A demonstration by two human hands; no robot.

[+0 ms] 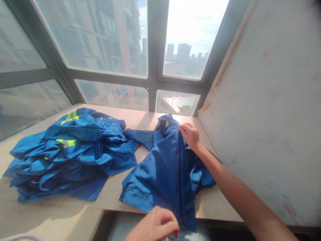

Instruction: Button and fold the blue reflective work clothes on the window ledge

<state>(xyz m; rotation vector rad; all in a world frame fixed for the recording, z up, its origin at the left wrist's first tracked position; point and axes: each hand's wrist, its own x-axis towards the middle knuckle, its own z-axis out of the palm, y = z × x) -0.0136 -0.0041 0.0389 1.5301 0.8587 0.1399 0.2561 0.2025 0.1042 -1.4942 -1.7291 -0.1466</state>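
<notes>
A blue jacket lies spread on the pale wooden ledge, its lower edge hanging over the front. My right hand pinches the jacket's upper part near the collar, beside the dark front seam. Close to the bottom of the view, my left hand is curled just in front of the jacket's hem; its fingertips are partly hidden, and whether they grip any cloth is unclear. A sleeve stretches left from the jacket toward a heap of blue clothes with yellow-green strips.
Behind the ledge stand windows with a grey frame. A pale patterned wall rises on the right. The ledge's front edge runs below the jacket, with a dark gap beneath. A white cable shows at bottom left.
</notes>
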